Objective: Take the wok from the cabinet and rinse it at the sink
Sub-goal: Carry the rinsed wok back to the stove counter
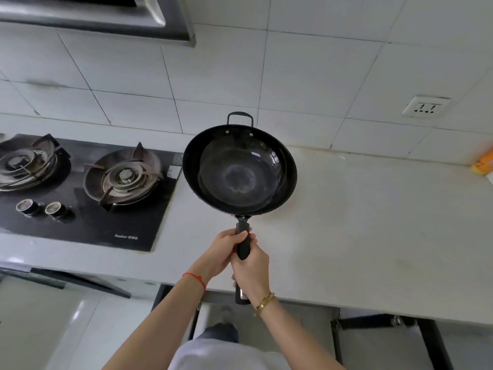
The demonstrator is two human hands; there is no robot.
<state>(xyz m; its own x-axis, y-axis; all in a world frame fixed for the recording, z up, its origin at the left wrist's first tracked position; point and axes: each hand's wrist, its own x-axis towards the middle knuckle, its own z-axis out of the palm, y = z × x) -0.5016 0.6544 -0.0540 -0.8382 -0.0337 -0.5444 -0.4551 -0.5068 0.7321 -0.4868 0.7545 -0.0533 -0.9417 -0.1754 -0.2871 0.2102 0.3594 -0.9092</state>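
You've got the wok (pixel 240 172) out and up over the counter (pixel 373 222), just right of the gas hob (pixel 80 188). Both hands wrap its long black handle (pixel 243 243): left hand (pixel 226 249) nearer the pan, right hand (pixel 252 271) behind it. So the fetching looks done; rinsing is all ahead. No sink or tap in sight, and the cabinet (pixel 378 340) below is partly cut off.
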